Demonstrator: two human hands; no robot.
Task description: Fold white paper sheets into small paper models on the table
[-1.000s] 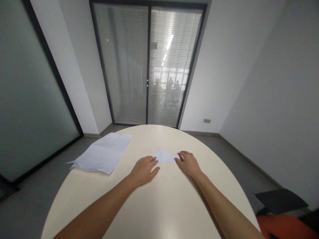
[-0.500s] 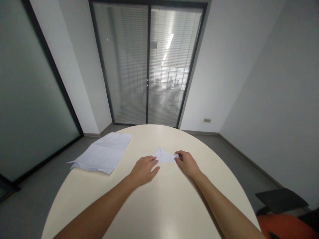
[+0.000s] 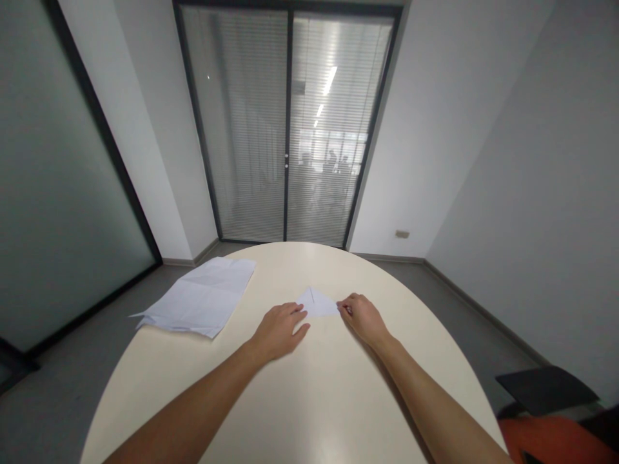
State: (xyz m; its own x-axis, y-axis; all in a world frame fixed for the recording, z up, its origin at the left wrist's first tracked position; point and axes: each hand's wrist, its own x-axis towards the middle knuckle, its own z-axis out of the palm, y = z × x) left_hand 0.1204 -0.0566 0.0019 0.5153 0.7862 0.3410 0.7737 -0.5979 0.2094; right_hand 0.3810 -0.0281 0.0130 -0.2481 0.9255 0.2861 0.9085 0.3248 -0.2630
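Observation:
A small folded sheet of white paper (image 3: 318, 305), roughly triangular with a crease line near its peak, lies flat on the table. My left hand (image 3: 280, 330) rests at its left corner, fingertips on the paper and thumb held apart on the tabletop. At the right corner, my right hand (image 3: 363, 317) has thumb and fingers pinched together on the paper's tip, which the fingers hide.
Both arms reach over a round cream table (image 3: 309, 406). A stack of creased white sheets (image 3: 206, 293) lies at its left edge. Beyond stands a glass door with blinds (image 3: 285, 129). An orange and black chair (image 3: 556, 432) is at the lower right.
The fingers of my right hand have closed at the paper's right corner, and the tip that showed there is now covered. My left hand has stayed in place.

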